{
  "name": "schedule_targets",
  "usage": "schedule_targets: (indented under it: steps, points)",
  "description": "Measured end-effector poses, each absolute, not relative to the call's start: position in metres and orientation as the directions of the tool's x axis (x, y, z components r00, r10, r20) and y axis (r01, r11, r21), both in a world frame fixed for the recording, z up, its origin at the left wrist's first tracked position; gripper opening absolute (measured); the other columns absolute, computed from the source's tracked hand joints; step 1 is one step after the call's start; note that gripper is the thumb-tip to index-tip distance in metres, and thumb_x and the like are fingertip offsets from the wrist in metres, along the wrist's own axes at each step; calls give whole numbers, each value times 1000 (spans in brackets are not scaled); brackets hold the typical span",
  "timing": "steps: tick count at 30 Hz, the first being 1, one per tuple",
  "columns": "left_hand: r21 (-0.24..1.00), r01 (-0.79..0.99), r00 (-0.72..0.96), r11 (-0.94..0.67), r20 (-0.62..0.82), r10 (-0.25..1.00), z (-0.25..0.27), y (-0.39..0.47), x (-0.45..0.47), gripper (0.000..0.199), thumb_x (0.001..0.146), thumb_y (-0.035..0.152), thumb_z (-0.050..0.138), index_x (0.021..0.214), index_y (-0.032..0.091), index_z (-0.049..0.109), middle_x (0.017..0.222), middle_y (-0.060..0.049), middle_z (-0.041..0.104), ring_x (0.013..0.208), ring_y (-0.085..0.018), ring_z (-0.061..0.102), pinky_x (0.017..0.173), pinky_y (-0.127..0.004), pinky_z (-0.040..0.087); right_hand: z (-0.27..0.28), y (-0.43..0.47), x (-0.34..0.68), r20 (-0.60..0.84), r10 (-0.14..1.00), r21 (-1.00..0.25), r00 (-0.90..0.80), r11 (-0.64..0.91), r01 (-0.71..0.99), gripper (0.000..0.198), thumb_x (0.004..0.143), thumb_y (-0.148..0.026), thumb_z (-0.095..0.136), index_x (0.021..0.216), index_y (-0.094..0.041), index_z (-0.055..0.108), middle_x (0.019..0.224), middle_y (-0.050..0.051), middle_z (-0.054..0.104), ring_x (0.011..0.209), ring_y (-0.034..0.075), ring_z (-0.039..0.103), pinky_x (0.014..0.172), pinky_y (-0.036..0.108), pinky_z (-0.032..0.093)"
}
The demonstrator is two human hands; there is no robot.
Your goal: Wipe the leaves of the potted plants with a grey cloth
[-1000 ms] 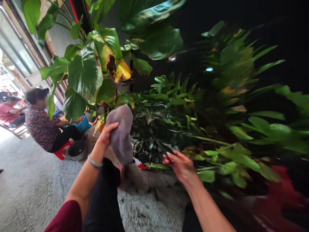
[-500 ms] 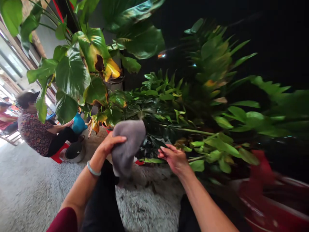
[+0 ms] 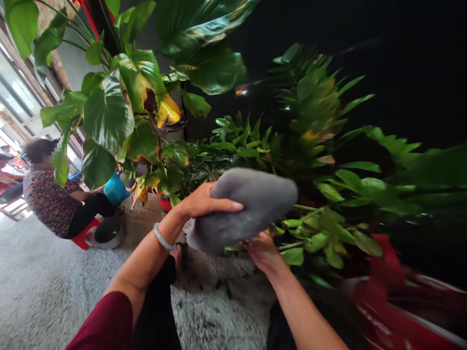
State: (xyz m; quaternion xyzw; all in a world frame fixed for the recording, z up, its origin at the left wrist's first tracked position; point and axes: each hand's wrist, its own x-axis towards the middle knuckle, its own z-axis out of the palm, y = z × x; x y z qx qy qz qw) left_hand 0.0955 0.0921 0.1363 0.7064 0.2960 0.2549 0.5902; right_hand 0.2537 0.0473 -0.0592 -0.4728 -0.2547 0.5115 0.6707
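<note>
My left hand (image 3: pixel 204 201) grips a grey cloth (image 3: pixel 251 209), thumb on top. The cloth spreads out to the right, over the dark green leaves and in front of my right fingertips. My right hand (image 3: pixel 264 250) is just below the cloth's lower edge, its fingers curled together beside a leafy stem. The cloth partly covers these fingers, so what they pinch, if anything, does not show. Close to the right hand are light green leaves (image 3: pixel 324 243) on low stems.
A tall plant with broad, partly yellowed leaves (image 3: pixel 107 109) stands at left. A red bag (image 3: pixel 386 301) sits at lower right. At far left a person (image 3: pixel 53 199) sits on a red stool (image 3: pixel 82 238) near a dark bucket (image 3: pixel 109 231). The floor is rough concrete (image 3: pixel 211 311).
My left hand has moved right with the cloth, which now spreads over the leaves and partly covers my right fingers. My right hand has shifted slightly down.
</note>
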Motion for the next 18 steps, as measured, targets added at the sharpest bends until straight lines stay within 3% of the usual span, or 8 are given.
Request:
schedule_targets:
  steps: [2, 4, 7, 9, 11, 13, 16, 18]
  points:
    - [978, 109, 648, -180, 67, 759, 138, 104, 113, 39, 70, 32, 77, 104, 13, 69, 93, -7, 71, 85, -21, 65, 76, -31, 53, -58, 48, 254, -170, 929, -882, 330, 6, -472, 31, 44, -33, 84, 60, -21, 61, 53, 0, 62, 45, 15, 55, 44, 28, 46]
    - [934, 234, 608, -269, 76, 790, 122, 110, 121, 36, 72, 31, 75, 101, 12, 69, 93, -8, 70, 86, -21, 64, 78, -31, 51, -59, 48, 254, -202, 924, -869, 325, -16, -494, 32, 42, -32, 84, 61, -21, 62, 55, 0, 63, 44, 14, 54, 44, 28, 46]
    - [809, 472, 662, -351, -63, 747, 90, 99, 105, 23, 68, 28, 77, 85, 14, 70, 80, -5, 69, 83, -23, 63, 72, -29, 50, -63, 47, 257, -243, 911, -859, 334, -42, -510, 30, 41, -30, 83, 60, -23, 62, 49, -1, 61, 42, 16, 54, 41, 29, 46]
    - [817, 492, 721, -301, -189, 666, 83, 84, 81, 25, 64, 31, 79, 82, 15, 71, 76, -3, 69, 78, -24, 64, 66, -29, 50, -65, 46, 259, -258, 903, -854, 343, -47, -519, 28, 43, -31, 82, 57, -24, 60, 47, -2, 59, 43, 17, 55, 41, 29, 46]
    - [895, 404, 744, -189, -201, 637, 94, 73, 54, 30, 62, 32, 80, 86, 16, 72, 77, -4, 70, 75, -24, 65, 65, -30, 51, -65, 44, 260, -268, 900, -850, 344, -53, -524, 28, 44, -30, 83, 57, -24, 59, 48, -2, 60, 43, 16, 55, 42, 28, 47]
    - [967, 232, 677, -103, -84, 731, 117, 74, 35, 34, 59, 31, 80, 88, 16, 73, 80, -5, 72, 73, -23, 66, 66, -31, 52, -63, 44, 260, -278, 900, -846, 335, -65, -529, 30, 42, -27, 84, 59, -23, 60, 50, -1, 62, 40, 14, 53, 41, 27, 48]
    - [995, -4, 360, -100, 95, 928, 143, 94, 25, 35, 59, 32, 80, 89, 16, 72, 83, -6, 72, 74, -22, 66, 70, -33, 54, -57, 43, 257, -285, 902, -837, 324, -70, -543, 35, 39, -24, 87, 64, -21, 62, 52, 0, 65, 39, 12, 53, 41, 25, 49]
    - [996, -42, 155, -78, 84, 984, 137, 108, 26, 33, 61, 31, 79, 89, 15, 70, 83, -6, 72, 76, -22, 66, 74, -34, 54, -54, 43, 253, -282, 902, -830, 327, -58, -555, 40, 38, -24, 88, 66, -21, 61, 54, 0, 66, 40, 12, 54, 41, 24, 49]
